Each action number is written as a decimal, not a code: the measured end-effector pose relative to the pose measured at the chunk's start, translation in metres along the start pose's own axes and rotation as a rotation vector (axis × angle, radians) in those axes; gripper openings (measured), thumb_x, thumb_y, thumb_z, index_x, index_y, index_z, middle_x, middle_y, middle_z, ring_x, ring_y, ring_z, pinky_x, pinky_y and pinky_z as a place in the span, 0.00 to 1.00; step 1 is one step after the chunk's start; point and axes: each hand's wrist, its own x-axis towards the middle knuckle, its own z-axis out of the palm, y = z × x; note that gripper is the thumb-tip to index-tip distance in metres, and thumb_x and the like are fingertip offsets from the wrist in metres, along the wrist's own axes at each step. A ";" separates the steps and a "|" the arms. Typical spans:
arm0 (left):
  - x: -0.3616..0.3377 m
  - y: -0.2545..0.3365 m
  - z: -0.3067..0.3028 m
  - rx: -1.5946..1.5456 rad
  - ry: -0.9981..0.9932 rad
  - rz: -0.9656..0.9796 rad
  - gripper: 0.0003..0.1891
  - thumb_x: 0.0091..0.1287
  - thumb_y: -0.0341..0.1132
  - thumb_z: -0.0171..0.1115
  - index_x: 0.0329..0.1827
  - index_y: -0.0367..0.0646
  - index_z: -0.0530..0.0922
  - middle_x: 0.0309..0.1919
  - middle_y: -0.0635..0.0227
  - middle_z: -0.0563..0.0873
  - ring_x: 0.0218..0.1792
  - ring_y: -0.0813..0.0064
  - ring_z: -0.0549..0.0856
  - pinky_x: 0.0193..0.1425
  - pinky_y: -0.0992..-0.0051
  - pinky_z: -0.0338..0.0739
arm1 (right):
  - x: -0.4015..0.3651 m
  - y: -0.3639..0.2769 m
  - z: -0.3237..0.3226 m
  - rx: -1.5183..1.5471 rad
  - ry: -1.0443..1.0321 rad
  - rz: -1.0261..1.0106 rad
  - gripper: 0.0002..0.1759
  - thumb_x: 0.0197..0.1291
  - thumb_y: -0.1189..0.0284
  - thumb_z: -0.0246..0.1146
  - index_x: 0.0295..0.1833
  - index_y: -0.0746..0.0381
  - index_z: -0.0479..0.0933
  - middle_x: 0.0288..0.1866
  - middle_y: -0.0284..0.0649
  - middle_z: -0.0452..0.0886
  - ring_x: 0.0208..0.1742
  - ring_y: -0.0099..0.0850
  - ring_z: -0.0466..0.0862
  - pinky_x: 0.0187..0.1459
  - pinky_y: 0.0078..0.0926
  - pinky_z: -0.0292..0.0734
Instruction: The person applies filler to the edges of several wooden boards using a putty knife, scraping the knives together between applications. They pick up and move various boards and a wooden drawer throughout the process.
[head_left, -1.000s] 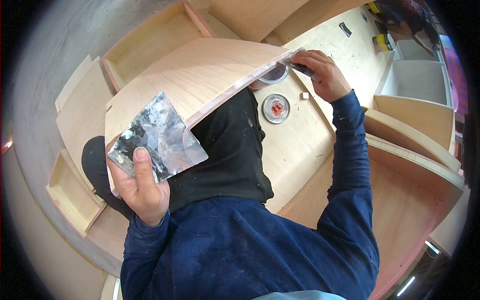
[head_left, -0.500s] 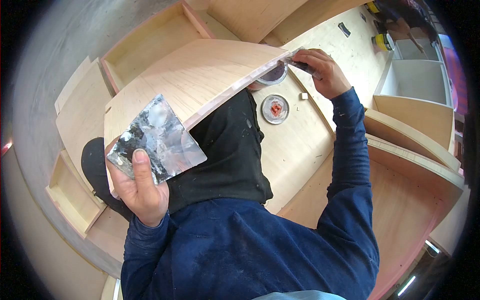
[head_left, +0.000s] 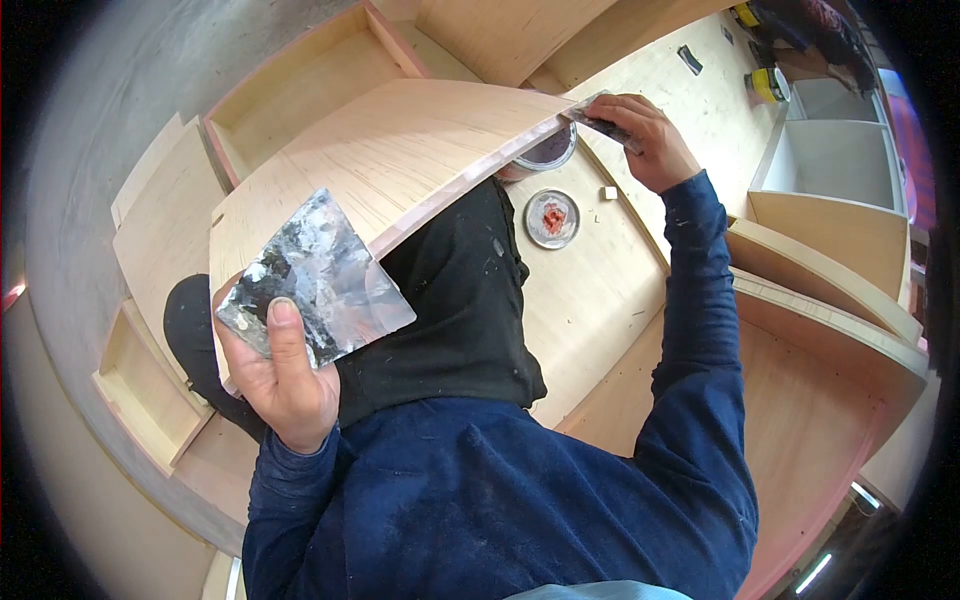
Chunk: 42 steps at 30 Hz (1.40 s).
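Observation:
My left hand (head_left: 295,385) grips a square metal putty plate (head_left: 320,285) by its lower left part, thumb on top. White and grey smears cover the plate. A pale wooden panel (head_left: 370,150) lies across my lap, with a pinkish-white coat along its near edge. At that edge's far right end, my right hand (head_left: 650,140) is closed round a flat putty scraper (head_left: 605,125). The scraper's blade meets the panel corner, mostly hidden under my fingers. Below the corner stands a can (head_left: 548,150), partly covered by the panel.
A round lid (head_left: 551,219) with reddish paste lies on the plywood beside a small white block (head_left: 609,193). Wooden drawer boxes (head_left: 300,85) stand to the left, and curved wooden cabinet parts (head_left: 830,330) to the right. A yellow-and-black bucket (head_left: 768,85) and another person (head_left: 825,40) are at the far right.
My right hand and the scraper have shifted very slightly at the panel corner, the blade now lying flatter. The left hand with the plate is almost still. The other person's arm has moved.

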 end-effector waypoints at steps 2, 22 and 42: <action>0.000 0.000 0.000 0.004 -0.021 0.019 0.16 0.75 0.26 0.51 0.64 0.33 0.67 0.52 0.59 0.80 0.53 0.73 0.80 0.62 0.71 0.74 | 0.001 0.001 0.004 0.015 0.013 -0.011 0.26 0.52 0.94 0.56 0.56 0.64 0.81 0.57 0.47 0.84 0.61 0.47 0.80 0.64 0.39 0.76; -0.004 -0.013 0.063 -0.344 -0.083 -0.424 0.11 0.77 0.27 0.50 0.59 0.36 0.70 0.50 0.63 0.82 0.49 0.76 0.82 0.58 0.73 0.78 | -0.037 -0.186 0.030 0.282 0.342 -0.091 0.27 0.44 0.89 0.66 0.52 0.58 0.83 0.60 0.48 0.79 0.61 0.51 0.78 0.60 0.44 0.76; 0.016 -0.004 0.032 0.190 0.012 0.411 0.14 0.74 0.30 0.56 0.58 0.31 0.69 0.47 0.62 0.78 0.46 0.78 0.77 0.56 0.77 0.72 | -0.029 -0.148 0.013 -0.038 0.199 0.056 0.30 0.42 0.91 0.60 0.55 0.61 0.81 0.55 0.44 0.82 0.60 0.48 0.79 0.61 0.41 0.74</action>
